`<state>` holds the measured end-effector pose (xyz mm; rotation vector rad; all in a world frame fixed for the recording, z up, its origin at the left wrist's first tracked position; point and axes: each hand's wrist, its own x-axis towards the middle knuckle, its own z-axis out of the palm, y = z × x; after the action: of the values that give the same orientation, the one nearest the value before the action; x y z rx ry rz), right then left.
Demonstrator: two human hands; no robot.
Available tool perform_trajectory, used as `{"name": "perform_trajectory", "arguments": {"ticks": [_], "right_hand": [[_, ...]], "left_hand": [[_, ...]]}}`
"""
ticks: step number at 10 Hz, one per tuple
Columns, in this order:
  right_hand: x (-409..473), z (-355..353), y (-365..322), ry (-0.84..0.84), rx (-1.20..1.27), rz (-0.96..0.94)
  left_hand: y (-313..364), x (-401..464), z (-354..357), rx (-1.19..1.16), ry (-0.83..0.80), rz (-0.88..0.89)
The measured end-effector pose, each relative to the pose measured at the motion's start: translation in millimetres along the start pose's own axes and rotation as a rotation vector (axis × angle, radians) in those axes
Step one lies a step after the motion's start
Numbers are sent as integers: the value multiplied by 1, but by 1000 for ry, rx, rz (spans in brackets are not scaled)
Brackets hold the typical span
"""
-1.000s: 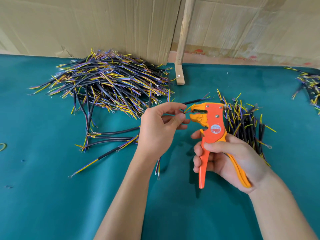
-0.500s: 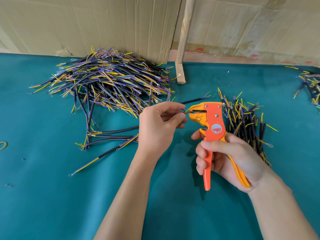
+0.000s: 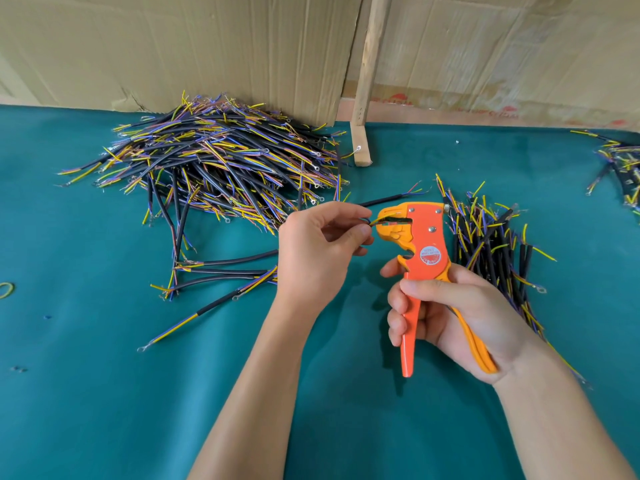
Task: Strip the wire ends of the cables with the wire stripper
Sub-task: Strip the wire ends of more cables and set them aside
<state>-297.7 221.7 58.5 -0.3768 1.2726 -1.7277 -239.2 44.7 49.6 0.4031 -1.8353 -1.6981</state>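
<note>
Green felt covers our bench [image 3: 104,393], where our left hand [image 3: 318,258] pinches a light, limp cable [image 3: 384,201] close to its end, feeding it into the wire stripper [image 3: 420,251] our right hand [image 3: 453,313] grips by its handles.

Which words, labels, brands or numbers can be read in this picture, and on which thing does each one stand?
None can be read for certain.
Round red sticker on the orange wire stripper: white lettering, too small to read.
Red print along the bottom of the cardboard wall: blurred and cut off, not legible.
</note>
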Motion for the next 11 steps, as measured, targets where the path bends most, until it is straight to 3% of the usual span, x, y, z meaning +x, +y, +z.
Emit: {"name": "perform_trajectory", "arguments": {"ticks": [11], "right_hand": [[1, 2, 1, 15, 16, -9]], "left_hand": [[-5, 1, 2, -35, 12, -13]]}}
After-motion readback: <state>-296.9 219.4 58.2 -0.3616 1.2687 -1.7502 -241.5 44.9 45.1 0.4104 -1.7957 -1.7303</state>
